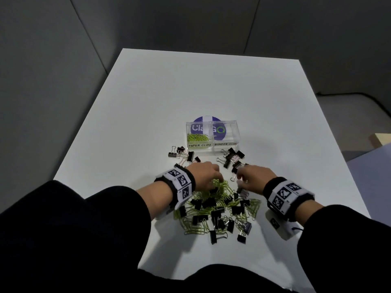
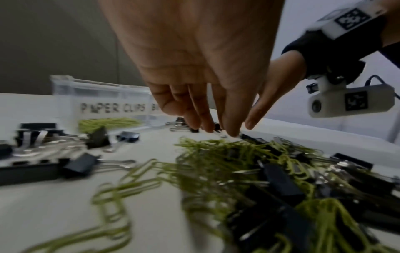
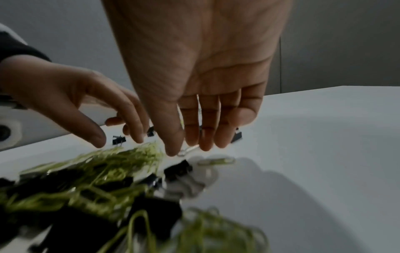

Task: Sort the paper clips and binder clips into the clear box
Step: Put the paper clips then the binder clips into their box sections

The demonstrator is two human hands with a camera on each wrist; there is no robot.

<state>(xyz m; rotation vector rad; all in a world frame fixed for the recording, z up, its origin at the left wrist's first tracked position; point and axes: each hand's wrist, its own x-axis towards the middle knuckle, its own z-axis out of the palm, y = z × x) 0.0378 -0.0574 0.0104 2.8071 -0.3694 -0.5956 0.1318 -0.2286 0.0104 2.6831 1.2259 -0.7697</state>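
The clear box (image 1: 212, 144) has two compartments, marked PAPER CLIPS and BINDER CLIPS; green paper clips (image 1: 197, 137) lie in the left one. In front of it is a mixed pile (image 1: 220, 208) of green paper clips and black binder clips. My left hand (image 1: 215, 178) hangs over the pile's far edge with its fingers (image 2: 229, 126) straight, spread and holding nothing. My right hand (image 1: 239, 178) is beside it. Its thumb and fingertips (image 3: 173, 150) pinch the silver wire handle of a binder clip (image 3: 187, 150).
Loose binder clips lie in two groups before the box, left (image 1: 182, 154) and right (image 1: 231, 158). A purple round sticker (image 1: 208, 120) shows behind the box. The white table (image 1: 148, 102) ends close on both sides; grey walls stand behind.
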